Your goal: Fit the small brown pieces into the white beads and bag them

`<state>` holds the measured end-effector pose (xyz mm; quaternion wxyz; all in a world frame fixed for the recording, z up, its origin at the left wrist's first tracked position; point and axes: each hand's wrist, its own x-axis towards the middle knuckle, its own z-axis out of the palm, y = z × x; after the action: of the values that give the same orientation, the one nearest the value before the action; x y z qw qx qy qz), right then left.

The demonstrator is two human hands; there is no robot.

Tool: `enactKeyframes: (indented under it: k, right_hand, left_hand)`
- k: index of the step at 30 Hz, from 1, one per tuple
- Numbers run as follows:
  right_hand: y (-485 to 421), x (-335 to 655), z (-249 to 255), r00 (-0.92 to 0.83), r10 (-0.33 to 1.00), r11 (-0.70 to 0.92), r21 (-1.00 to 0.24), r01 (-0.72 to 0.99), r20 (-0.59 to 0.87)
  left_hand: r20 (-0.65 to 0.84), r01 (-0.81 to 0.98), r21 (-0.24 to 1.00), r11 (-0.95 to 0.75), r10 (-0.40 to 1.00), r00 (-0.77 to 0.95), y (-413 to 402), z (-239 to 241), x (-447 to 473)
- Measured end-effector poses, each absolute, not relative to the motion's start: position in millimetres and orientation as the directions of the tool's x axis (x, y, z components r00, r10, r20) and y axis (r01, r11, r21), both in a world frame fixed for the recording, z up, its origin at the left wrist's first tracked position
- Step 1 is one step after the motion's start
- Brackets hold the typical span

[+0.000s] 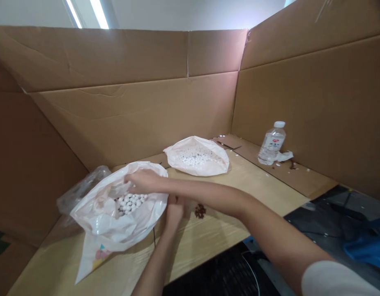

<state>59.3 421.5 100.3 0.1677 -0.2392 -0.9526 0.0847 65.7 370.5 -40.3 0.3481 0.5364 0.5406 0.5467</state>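
A white plastic bag lies with its mouth wide at the left of the tabletop, holding many small white balls. My right hand reaches into its mouth above the balls, fingers curled; what they grip, if anything, I cannot make out. Under my right forearm is my left hand, beside the bag's right edge, its fingers mostly hidden. A small pile of reddish-brown bits sits on the wood to the right of my left hand. Farther back rests a second white bag with small white pieces inside.
Tall cardboard walls enclose the back and sides. A clear bottle with a white cap stands at the right, near crumpled white paper and scattered bits. A clear plastic bag lies behind the left bag. Something blue is at lower right.
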Motion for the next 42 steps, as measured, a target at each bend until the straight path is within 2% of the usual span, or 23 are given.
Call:
enactKeyframes:
  k: [4,6,9,13,16,29,35,42]
  right_hand:
    - [431.5,133.0,102.6,-0.662,0.635,0.771,-0.384,0.508,0.398]
    - [441.9,171.3,99.1,-0.554,0.711,0.702,-0.385,0.599,0.433]
    - [465.4,220.1,82.3,-0.372,0.872,0.465,-0.296,0.834,0.318]
    - [501.0,253.9,45.5,-0.266,0.944,0.307,-0.228,0.924,0.194]
    - [521.1,255.5,21.2,-0.233,0.965,0.252,-0.174,0.952,0.124]
    - [549.5,247.3,-8.0,-0.327,0.939,0.335,-0.064,0.940,0.108]
    - [549.5,256.5,-12.3,-0.357,0.926,0.367,-0.074,0.927,0.124]
    - [551.3,263.4,-14.8,-0.302,0.944,0.318,-0.120,0.941,0.132]
  left_hand:
    - [0.195,0.214,0.966,-0.146,0.953,-0.231,370.8,-41.1,70.1]
    - [0.181,0.210,0.969,-0.129,0.952,-0.246,371.0,-42.0,71.3]
    - [0.170,0.203,0.972,-0.121,0.953,-0.249,370.8,-42.5,72.4]
    - [0.162,0.203,0.973,-0.111,0.954,-0.252,370.8,-42.1,72.5]
    - [0.153,0.204,0.974,-0.101,0.953,-0.260,371.3,-41.7,71.7]
    - [0.145,0.241,0.967,-0.084,0.958,-0.248,372.6,-43.0,70.3]
    - [0.159,0.248,0.964,-0.098,0.957,-0.243,371.7,-41.3,70.0]
    - [0.174,0.233,0.965,-0.117,0.954,-0.243,373.1,-42.4,68.5]
